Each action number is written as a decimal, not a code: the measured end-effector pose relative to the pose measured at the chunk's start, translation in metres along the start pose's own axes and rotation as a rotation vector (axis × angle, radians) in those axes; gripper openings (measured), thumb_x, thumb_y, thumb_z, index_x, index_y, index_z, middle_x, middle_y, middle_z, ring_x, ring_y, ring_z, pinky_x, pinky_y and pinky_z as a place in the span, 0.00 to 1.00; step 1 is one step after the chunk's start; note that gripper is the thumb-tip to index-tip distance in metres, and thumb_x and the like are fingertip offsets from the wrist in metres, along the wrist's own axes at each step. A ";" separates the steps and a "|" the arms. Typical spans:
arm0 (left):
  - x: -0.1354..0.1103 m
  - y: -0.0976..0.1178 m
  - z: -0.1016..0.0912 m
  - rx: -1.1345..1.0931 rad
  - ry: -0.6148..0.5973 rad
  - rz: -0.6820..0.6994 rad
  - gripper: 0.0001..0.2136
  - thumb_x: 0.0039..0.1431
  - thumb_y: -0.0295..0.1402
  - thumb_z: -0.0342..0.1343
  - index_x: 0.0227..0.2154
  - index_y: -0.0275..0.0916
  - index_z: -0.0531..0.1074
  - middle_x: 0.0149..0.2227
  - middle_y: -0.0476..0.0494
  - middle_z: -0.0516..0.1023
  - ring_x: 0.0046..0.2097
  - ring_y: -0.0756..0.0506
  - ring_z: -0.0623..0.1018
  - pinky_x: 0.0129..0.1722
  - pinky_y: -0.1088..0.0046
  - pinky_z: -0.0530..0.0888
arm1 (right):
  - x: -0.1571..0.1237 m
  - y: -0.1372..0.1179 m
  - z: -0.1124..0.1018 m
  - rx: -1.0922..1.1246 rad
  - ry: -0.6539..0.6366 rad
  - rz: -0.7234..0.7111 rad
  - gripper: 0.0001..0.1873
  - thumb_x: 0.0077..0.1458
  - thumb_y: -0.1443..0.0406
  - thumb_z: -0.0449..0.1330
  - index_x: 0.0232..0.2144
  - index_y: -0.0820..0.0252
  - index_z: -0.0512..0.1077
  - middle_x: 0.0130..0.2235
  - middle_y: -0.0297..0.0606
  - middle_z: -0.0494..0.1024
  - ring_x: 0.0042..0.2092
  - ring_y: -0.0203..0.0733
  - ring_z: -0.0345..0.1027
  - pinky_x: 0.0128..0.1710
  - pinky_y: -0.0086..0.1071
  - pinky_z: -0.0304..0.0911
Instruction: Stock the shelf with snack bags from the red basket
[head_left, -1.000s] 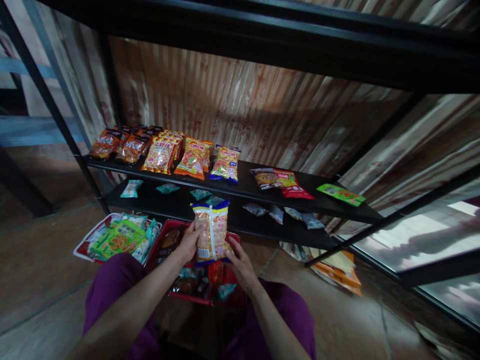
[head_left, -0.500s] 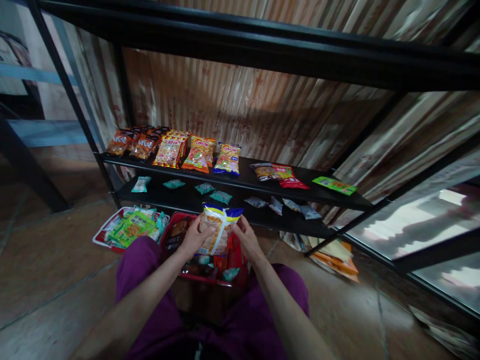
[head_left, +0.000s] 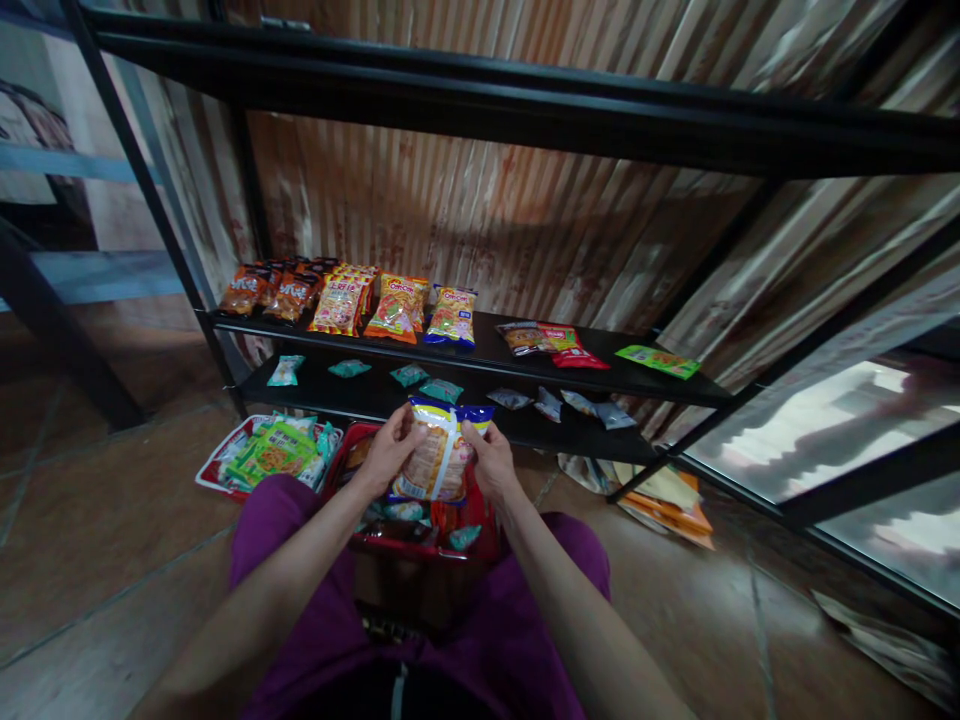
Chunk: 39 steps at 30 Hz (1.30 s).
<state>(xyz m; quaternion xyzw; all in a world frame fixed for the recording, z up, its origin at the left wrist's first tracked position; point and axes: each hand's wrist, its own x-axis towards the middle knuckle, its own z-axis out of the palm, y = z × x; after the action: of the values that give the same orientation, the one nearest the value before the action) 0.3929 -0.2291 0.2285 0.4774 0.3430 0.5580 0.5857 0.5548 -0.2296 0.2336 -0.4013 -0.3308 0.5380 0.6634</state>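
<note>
Between my two hands is a snack bag (head_left: 433, 462) with a blue top edge and its printed back towards me. My left hand (head_left: 390, 450) grips its left side near the top, and my right hand (head_left: 491, 462) pinches the upper right. Under the bag, a red basket (head_left: 409, 552) holds small teal packets and dark packs, partly covered by the bag and my hands. Ahead on the shelf stands a similar blue-edged snack bag (head_left: 451, 317), beside orange-and-yellow snack bags (head_left: 396, 307).
Black shelf rack (head_left: 495, 347) in front, with brown snack bags (head_left: 291, 292), a red bag (head_left: 574, 346) and a green packet (head_left: 658, 361). Small packets lie on the lower tier. A second basket (head_left: 217, 468) of packets stands left; folded papers (head_left: 667, 505) lie right.
The held snack bag has tilted slightly, its top leaning to the right, and my fingers have shifted along its upper edge. The view has moved a little.
</note>
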 end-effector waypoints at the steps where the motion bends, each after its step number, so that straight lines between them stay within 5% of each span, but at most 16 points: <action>1: 0.003 0.001 0.001 0.001 0.028 0.012 0.27 0.49 0.40 0.62 0.52 0.37 0.67 0.48 0.40 0.75 0.49 0.42 0.74 0.49 0.68 0.70 | 0.002 -0.001 0.000 -0.017 -0.006 -0.006 0.20 0.31 0.58 0.72 0.27 0.58 0.71 0.25 0.29 0.77 0.25 0.35 0.68 0.29 0.32 0.65; 12: 0.045 0.010 0.007 -0.020 0.174 0.076 0.12 0.49 0.40 0.61 0.33 0.38 0.72 0.32 0.48 0.75 0.35 0.49 0.73 0.37 0.76 0.69 | 0.040 -0.014 0.002 -0.128 -0.114 -0.040 0.18 0.38 0.57 0.70 0.31 0.57 0.71 0.27 0.30 0.78 0.28 0.38 0.71 0.31 0.32 0.67; 19: 0.064 0.010 0.013 0.001 0.347 0.092 0.13 0.48 0.42 0.59 0.23 0.37 0.69 0.23 0.54 0.69 0.26 0.52 0.68 0.27 0.79 0.65 | 0.053 -0.022 0.012 -0.073 -0.098 -0.017 0.17 0.40 0.55 0.68 0.32 0.56 0.71 0.27 0.29 0.78 0.31 0.38 0.72 0.32 0.31 0.66; 27: 0.076 0.005 0.023 0.020 0.409 0.085 0.16 0.49 0.46 0.58 0.23 0.38 0.66 0.20 0.55 0.65 0.23 0.53 0.66 0.23 0.79 0.63 | 0.064 -0.037 0.003 -0.103 -0.209 -0.091 0.14 0.39 0.61 0.69 0.31 0.56 0.76 0.40 0.35 0.80 0.39 0.39 0.71 0.40 0.31 0.65; 33: 0.076 -0.004 0.034 0.052 0.467 0.093 0.17 0.49 0.47 0.58 0.21 0.38 0.63 0.19 0.56 0.63 0.22 0.54 0.63 0.21 0.80 0.61 | 0.069 -0.034 -0.005 -0.181 -0.085 -0.097 0.10 0.37 0.61 0.69 0.24 0.59 0.76 0.28 0.32 0.80 0.28 0.34 0.69 0.31 0.28 0.64; 39: 0.069 -0.007 0.048 -0.100 0.527 0.035 0.17 0.47 0.44 0.59 0.19 0.38 0.61 0.18 0.57 0.63 0.21 0.54 0.65 0.22 0.80 0.63 | 0.073 -0.020 0.002 0.099 0.190 0.023 0.15 0.30 0.61 0.72 0.17 0.60 0.69 0.18 0.27 0.74 0.19 0.32 0.64 0.22 0.27 0.62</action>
<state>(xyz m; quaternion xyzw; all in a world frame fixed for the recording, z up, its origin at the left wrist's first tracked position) 0.4497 -0.1691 0.2461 0.2921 0.4473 0.6892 0.4894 0.5764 -0.1600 0.2528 -0.4212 -0.2349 0.5206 0.7045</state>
